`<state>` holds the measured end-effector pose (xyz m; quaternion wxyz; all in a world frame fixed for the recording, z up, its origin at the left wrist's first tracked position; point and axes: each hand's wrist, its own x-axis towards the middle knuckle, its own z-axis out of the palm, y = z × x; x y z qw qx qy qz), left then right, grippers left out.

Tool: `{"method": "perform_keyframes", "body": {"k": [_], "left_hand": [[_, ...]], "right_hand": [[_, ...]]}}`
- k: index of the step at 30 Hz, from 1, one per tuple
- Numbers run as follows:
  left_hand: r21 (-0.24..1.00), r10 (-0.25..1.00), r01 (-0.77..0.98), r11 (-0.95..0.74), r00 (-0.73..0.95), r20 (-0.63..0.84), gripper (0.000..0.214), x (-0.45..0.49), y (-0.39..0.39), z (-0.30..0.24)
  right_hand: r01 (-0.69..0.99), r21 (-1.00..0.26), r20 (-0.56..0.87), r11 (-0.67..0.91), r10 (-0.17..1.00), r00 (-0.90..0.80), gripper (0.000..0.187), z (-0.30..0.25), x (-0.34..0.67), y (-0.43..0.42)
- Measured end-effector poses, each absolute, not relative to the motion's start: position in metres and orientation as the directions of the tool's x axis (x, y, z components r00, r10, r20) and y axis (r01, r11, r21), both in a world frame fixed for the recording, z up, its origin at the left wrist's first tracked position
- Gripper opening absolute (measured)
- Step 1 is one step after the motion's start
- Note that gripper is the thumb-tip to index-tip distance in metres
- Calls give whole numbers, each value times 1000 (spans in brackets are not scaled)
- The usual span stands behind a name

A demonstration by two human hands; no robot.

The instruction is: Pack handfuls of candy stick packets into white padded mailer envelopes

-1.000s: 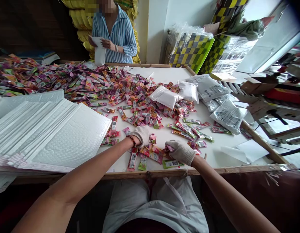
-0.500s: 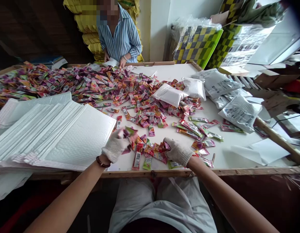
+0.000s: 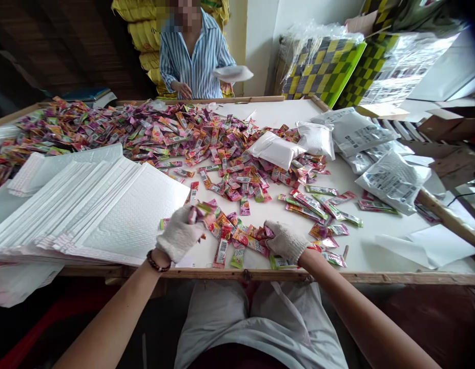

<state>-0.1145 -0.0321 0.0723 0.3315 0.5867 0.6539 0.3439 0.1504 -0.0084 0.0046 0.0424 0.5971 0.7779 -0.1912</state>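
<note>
In a white knit glove, my left hand (image 3: 179, 233) is closed around several colourful stick sachets (image 3: 205, 211), just right of the stack of padded envelopes (image 3: 145, 200). My right hand (image 3: 286, 241), gloved the same way, has its fingers curled on red and purple sachets (image 3: 263, 233) at the right side of a small loose group. An upright red sachet (image 3: 221, 251) and a green one (image 3: 238, 257) lie on the table (image 3: 199, 259) between my hands. Some fingertips are hidden behind the sachets and gloves.
A large heap of sachets (image 3: 145, 128) spreads across the far side. Filled white mailers (image 3: 277, 149) rest on its right end, and printed packages (image 3: 393, 179) lie farther right. A wooden rim (image 3: 337, 277) edges the table. Opposite stands a person in a striped shirt (image 3: 193, 56), holding a white mailer.
My left hand has shifted slightly left and down with its sachets; my right hand stays by the small group. The person opposite has lifted a white mailer to the right. The view has moved slightly.
</note>
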Motion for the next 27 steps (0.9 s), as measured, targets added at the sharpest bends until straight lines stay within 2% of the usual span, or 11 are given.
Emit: {"method": "perform_keyframes", "body": {"k": [3, 6, 8, 10, 12, 14, 16, 19, 22, 24, 27], "left_hand": [[513, 983, 850, 122, -34, -178, 32, -99, -39, 40], [263, 965, 962, 72, 0, -263, 20, -92, -47, 16], [263, 969, 965, -2, 67, -238, 10, -97, -52, 14], [309, 970, 937, -164, 210, -124, 6, -108, -56, 23], [317, 932, 882, -349, 363, 17, 9, -121, -55, 33], [281, 878, 835, -473, 471, 79, 14, -131, -50, 40], [222, 854, 829, -512, 520, 29, 18, -134, -41, 39], [142, 830, 834, -533, 548, -105, 20, -131, -25, 31], [84, 807, 830, -552, 557, -195, 15, -127, -18, 27], [31, 788, 808, -588, 581, -203, 12, -128, -22, 27], [-8, 731, 735, -678, 674, -110, 11, -131, -31, 27]], "right_hand": [[948, -244, -292, 204, 917, -272, 20, -2, 150, -7], [937, -285, -252, 203, 927, -278, 10, -4, 154, -7], [909, -376, -208, 176, 940, -269, 8, -2, 158, -9], [852, -516, -196, 83, 957, -212, 8, 2, 160, -11], [754, -657, -191, 4, 966, -172, 6, 6, 158, -14], [673, -739, -151, 23, 968, -199, 6, 11, 149, -17], [689, -720, -112, 81, 967, -230, 13, 14, 136, -19], [850, -516, -157, 112, 963, -222, 23, 14, 118, -20], [927, -352, -199, 130, 957, -210, 15, 5, 118, -20], [919, -360, -190, 160, 952, -240, 8, 0, 126, -19], [858, -492, -204, 145, 939, -276, 8, 0, 138, -16]]}}
